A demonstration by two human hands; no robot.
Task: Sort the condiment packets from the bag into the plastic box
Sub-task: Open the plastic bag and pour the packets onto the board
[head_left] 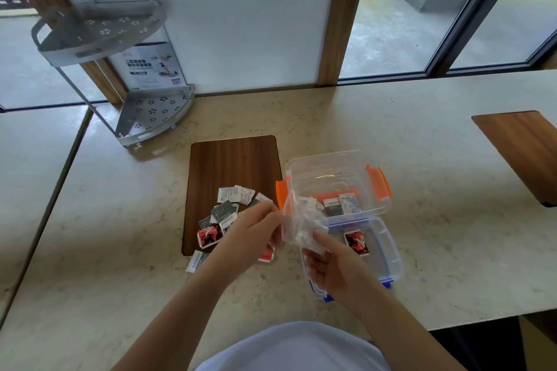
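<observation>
Two boxes: orange-latched box (337, 181) holds grey and white packets (342, 205); blue-latched box (388, 253) holds red packet (356, 242).
Hands: left hand (253, 235) and right hand (337, 268) both pinch clear bag (303, 226).

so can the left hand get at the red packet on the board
Probably not yet: the left hand is pinching the bag. The red packet lies uncovered just beside it, so once free, yes.

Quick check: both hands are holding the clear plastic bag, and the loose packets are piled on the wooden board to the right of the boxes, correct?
Not quite. In the head view both hands, left and right, do hold the clear plastic bag, but the loose packets on the dark wooden board lie left of the clear plastic boxes, not right.
</observation>
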